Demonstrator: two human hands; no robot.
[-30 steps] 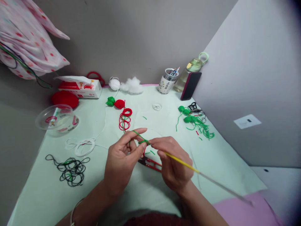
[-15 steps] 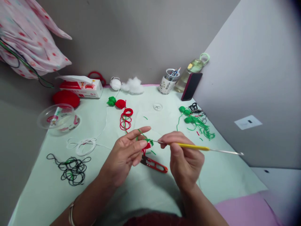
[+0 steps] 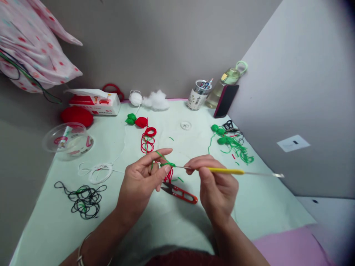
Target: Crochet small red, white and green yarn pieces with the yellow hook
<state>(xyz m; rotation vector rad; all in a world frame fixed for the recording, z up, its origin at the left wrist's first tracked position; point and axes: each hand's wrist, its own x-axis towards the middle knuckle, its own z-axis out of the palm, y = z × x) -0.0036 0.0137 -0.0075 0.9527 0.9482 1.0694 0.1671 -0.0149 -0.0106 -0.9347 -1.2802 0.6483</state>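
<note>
My left hand [image 3: 144, 179] pinches a small green crocheted piece [image 3: 169, 164] between thumb and fingers, and green yarn runs over its raised index finger. Red strands [image 3: 168, 175] hang below the piece. My right hand [image 3: 215, 181] grips a crochet hook by its yellow handle [image 3: 226, 170]; the thin metal tip reaches left into the green stitches. Just beneath the hands, orange thread snips [image 3: 184, 195] lie on the pale green cloth [image 3: 166, 229]. Part of the crocheted piece is hidden by my left fingers.
Black cord [image 3: 87, 201] and a plastic tub [image 3: 79, 142] lie left. Behind are a tissue box [image 3: 107, 104], red yarn [image 3: 142, 122], white stuffing [image 3: 158, 100] and a pen jar [image 3: 195, 96]. A phone [image 3: 226, 100] leans on a bottle; green yarn pieces [image 3: 238, 147] lie right.
My left hand has moved slightly left and turned, hiding the red and white part of the piece. My right hand and the hook have shifted a little left.
</note>
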